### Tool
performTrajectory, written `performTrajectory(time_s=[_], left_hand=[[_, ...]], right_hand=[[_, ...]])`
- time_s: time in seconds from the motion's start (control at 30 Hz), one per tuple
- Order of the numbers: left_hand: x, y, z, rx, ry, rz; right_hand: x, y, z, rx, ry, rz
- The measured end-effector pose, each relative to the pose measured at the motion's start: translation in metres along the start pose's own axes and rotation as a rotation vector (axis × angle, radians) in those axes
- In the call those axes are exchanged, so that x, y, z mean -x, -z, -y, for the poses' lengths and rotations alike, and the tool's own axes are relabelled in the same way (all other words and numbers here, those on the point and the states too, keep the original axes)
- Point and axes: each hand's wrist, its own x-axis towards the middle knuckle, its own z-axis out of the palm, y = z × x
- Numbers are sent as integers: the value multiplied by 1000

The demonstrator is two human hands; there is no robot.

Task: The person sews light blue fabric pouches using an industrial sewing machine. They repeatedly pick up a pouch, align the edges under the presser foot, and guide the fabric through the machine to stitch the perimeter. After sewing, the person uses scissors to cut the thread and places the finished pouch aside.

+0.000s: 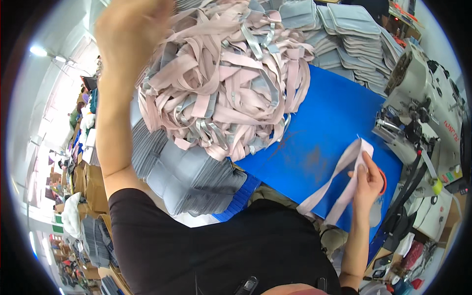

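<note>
Right hand [368,182] pinches pink strap [339,184] over blue board [319,142]; left hand [129,29] raised, grip unclear

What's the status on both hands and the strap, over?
Left hand raised at the pile of pink and grey straps, grip unclear. Right hand pinching a folded pink strap over the blue table. Sewing machine close beside.
</note>
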Motion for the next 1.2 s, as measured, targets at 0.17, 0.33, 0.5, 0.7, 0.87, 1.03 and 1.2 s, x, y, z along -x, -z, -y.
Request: performTrajectory(time_s=[0.17,0.33,0.5,0.7,0.87,1.03,1.2], left_hand=[[37,69,-242,815,-656,59],[92,78,-355,1349,-743,421],[26,13,-364,1507,-516,579],[-41,-82,-334,1327,-1043,1053],[-69,-97,-309,1283,-932,1214],[-67,-97,-290,1548,-683,1289],[-36,-111,-285,1636,-631,1132]], right_hand=[[-1,-22,19,-530,-54,94],[4,-12,19,-169,-100,192],[11,-5,3,42,242,63],[-10,-11,37,336,244,220],[-27,-11,45,188,342,147],[-30,-1,25,197,344,112],[-18,-3,17,143,142,174]])
